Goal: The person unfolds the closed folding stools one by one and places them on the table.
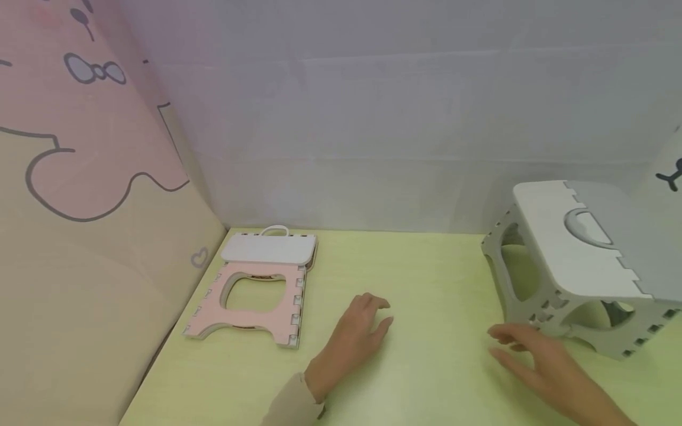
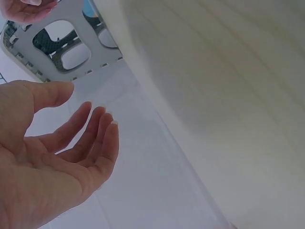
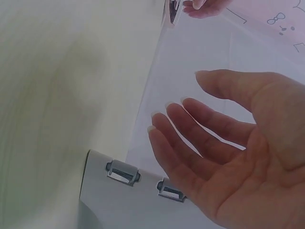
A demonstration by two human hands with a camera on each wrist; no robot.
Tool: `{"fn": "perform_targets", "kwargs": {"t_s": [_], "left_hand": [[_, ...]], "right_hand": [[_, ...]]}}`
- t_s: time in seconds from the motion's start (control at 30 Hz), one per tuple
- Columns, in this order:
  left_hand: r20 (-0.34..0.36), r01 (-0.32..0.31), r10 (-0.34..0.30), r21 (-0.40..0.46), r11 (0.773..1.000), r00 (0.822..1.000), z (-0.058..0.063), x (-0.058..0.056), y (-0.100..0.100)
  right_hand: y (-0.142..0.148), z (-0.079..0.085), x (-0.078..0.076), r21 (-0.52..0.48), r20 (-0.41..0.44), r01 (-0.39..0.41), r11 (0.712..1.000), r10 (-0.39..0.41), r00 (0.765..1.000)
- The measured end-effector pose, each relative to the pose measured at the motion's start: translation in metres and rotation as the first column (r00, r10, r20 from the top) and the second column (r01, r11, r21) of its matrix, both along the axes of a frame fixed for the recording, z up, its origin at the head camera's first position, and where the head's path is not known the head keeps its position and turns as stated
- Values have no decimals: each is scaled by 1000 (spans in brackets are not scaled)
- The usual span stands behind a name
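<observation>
My left hand [image 1: 354, 334] hovers over the middle of the table with its fingers loosely bent and nothing in them. To its left lies a pink and white folding stool [image 1: 261, 325], folded flat, its white carry handle [image 1: 275, 227] toward the back wall. At the right, my right hand [image 1: 538, 361] is held beside a grey and white folding stool [image 1: 554, 236] that stands unfolded on its legs. The thumb and fingers of that hand are apart and empty. In the right wrist view, the grey stool's hinged edge [image 3: 143, 179] shows just below the right hand [image 3: 228, 138].
The light green-yellow table [image 1: 415, 272] meets a pale cloth wall [image 1: 373, 136] at the back. On the left rises a cloth [image 1: 80, 266] printed with a pink cartoon figure. Another printed cloth [image 1: 666, 177] hangs at the right, behind the grey stool.
</observation>
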State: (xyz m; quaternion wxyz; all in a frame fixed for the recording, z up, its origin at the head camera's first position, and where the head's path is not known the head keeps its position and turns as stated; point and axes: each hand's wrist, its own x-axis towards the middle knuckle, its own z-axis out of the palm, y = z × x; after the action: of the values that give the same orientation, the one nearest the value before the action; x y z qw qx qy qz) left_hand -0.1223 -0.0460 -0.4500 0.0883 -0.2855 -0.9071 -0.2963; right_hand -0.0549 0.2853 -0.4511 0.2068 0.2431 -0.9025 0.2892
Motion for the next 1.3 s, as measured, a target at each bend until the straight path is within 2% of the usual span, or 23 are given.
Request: {"fn": "perform_targets", "kwargs": {"t_s": [0.1, 0.27, 0.53, 0.73, 1.0, 1.3], "left_hand": [[18, -24, 24, 5, 1000, 1000, -1, 0, -8], [-9, -48, 48, 4, 999, 999, -3, 0, -19], [-11, -83, 83, 3, 997, 996, -4, -1, -33], [-69, -94, 95, 17, 995, 993, -8, -1, -44], [-118, -120, 123, 29, 992, 985, -10, 0, -56], [-117, -157, 160, 29, 987, 980, -6, 2, -68]], "right_hand": [[-4, -1, -2, 3, 5, -5, 1000, 5, 1000], [-10, 0, -6, 3, 38, -12, 1000, 12, 999], [-25, 2, -13, 17, 71, -20, 1000, 19, 997], [-37, -1, -20, -6, 100, -49, 999, 49, 994], [-50, -2, -25, -20, 44, -91, 996, 92, 995], [-65, -1, -32, -65, 154, -125, 990, 133, 979]]}}
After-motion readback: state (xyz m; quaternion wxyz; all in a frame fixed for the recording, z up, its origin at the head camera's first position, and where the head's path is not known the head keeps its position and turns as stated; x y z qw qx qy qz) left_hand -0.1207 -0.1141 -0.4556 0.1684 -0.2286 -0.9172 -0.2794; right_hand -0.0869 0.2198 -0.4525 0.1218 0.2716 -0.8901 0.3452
